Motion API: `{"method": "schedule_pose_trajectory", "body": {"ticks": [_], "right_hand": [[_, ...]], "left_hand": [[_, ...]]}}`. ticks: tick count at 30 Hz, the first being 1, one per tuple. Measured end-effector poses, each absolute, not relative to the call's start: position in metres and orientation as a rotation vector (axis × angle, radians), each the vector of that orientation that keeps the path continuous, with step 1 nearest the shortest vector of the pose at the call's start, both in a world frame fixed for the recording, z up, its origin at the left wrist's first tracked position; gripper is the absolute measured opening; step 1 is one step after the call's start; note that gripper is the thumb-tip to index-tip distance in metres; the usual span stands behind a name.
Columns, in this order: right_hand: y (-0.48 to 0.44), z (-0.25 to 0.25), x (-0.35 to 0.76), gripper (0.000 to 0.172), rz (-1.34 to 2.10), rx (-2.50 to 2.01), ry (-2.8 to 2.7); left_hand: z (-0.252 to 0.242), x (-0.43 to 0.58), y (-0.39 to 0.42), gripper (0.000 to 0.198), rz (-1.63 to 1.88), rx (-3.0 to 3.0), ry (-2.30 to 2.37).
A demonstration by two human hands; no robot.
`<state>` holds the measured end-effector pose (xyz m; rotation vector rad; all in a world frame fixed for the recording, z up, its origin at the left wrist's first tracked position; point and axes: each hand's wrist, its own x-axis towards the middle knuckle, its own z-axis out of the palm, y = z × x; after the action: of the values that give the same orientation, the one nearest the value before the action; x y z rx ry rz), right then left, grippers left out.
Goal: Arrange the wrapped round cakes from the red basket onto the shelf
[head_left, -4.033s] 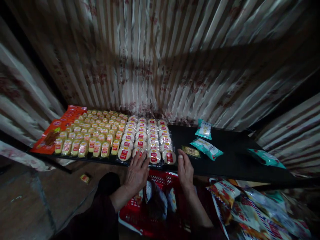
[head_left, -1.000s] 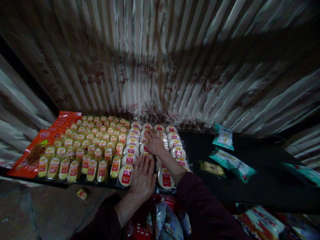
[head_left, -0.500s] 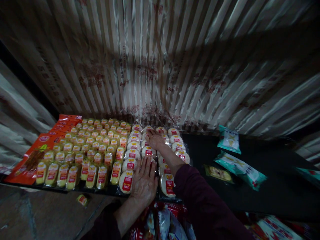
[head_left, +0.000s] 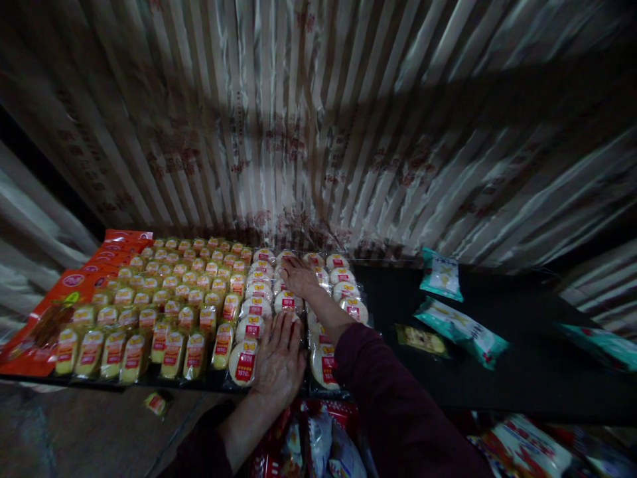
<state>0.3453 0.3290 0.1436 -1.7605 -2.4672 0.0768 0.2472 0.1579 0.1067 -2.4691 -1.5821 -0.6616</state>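
Observation:
Rows of round white rice crackers in clear wrappers with red labels lie on the black table. My left hand lies flat over the near end of one row, fingers extended and pointing away from me. Farther back, my right hand rests flat on crackers near the far end, its arm crossing over the rows to the right. Both hands hide some of the crackers beneath them. Left of these rows stand many small yellow wrapped cakes with red and white labels.
Orange packets overlap along the table's left end. To the right lie teal packets and a yellow packet. A small yellow packet is on the floor. More bags sit below the front edge. A striped curtain hangs behind.
The view has shifted slightly, so everything sits a little farther left. Both hands stay flat on the crackers in nearly the same places.

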Motion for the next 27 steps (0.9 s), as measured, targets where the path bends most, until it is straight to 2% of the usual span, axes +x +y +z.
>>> {"method": "schedule_pose_trajectory", "body": {"ticks": [8,14,19,27], "right_hand": [[0.315,0.159,0.391,0.054,0.023,-1.830,-2.230],[0.299,0.148,0.439,0.052,0.009,-1.897,-2.284],[0.298,0.138,0.440,0.051,0.047,-1.880,-2.360],[0.298,0.137,0.432,0.050,-0.030,-1.848,-2.404]], "left_hand": [[0.114,0.256,0.148,0.052,-0.741,-2.476,-1.541],[0.117,0.294,0.126,0.059,-0.737,-2.668,-1.372],[0.108,0.319,0.127,0.064,-0.691,-2.762,-1.383],[0.097,0.315,0.142,0.059,-0.641,-2.779,-1.299]]}}
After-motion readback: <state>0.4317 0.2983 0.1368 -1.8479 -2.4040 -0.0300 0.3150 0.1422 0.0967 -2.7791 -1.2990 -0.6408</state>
